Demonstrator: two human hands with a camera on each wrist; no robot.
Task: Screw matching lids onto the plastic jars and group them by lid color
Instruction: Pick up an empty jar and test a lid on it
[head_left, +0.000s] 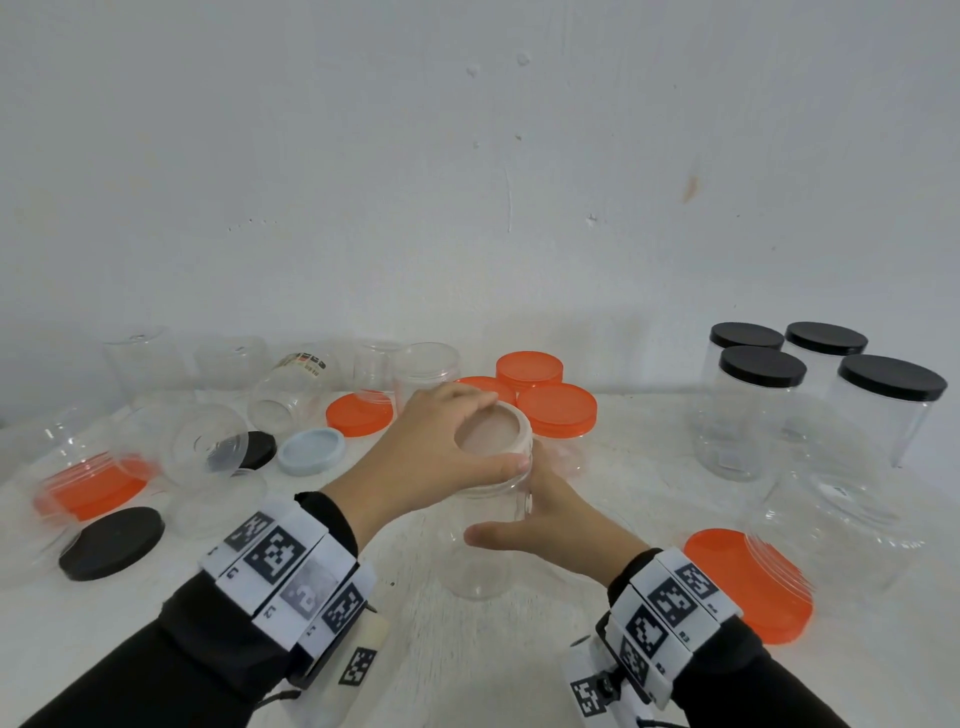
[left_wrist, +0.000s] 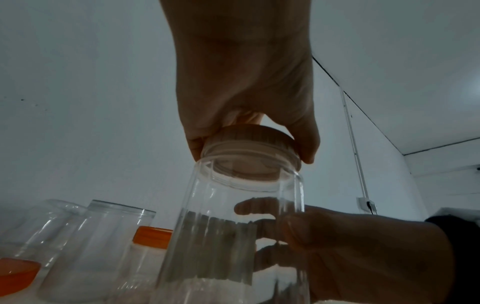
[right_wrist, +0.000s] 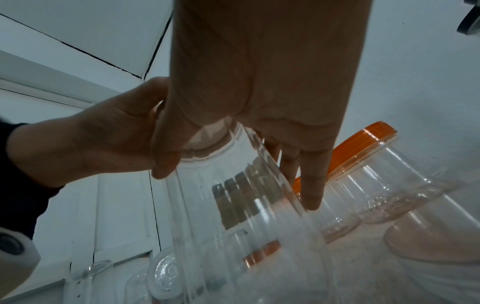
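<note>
A clear plastic jar (head_left: 485, 551) stands upright on the white table (head_left: 467, 649) in the middle of the head view. A beige lid (head_left: 493, 434) sits on its mouth. My left hand (head_left: 447, 441) comes over from the left and grips the lid's rim with thumb and curled fingers. My right hand (head_left: 543, 519) wraps the jar's body from the right, thumb in front. The left wrist view shows the beige lid (left_wrist: 249, 142) held from above on the jar (left_wrist: 233, 226). In the right wrist view my right fingers (right_wrist: 311, 185) lie on the jar (right_wrist: 246, 205).
Several black-lidded jars (head_left: 763, 366) stand at the back right. Orange-lidded jars (head_left: 558, 410) are just behind my hands, and another (head_left: 748, 584) lies at the right. Open jars (head_left: 291, 395) crowd the back left, with a loose black lid (head_left: 111, 543), pale blue lid (head_left: 311, 451) and orange lid (head_left: 358, 414).
</note>
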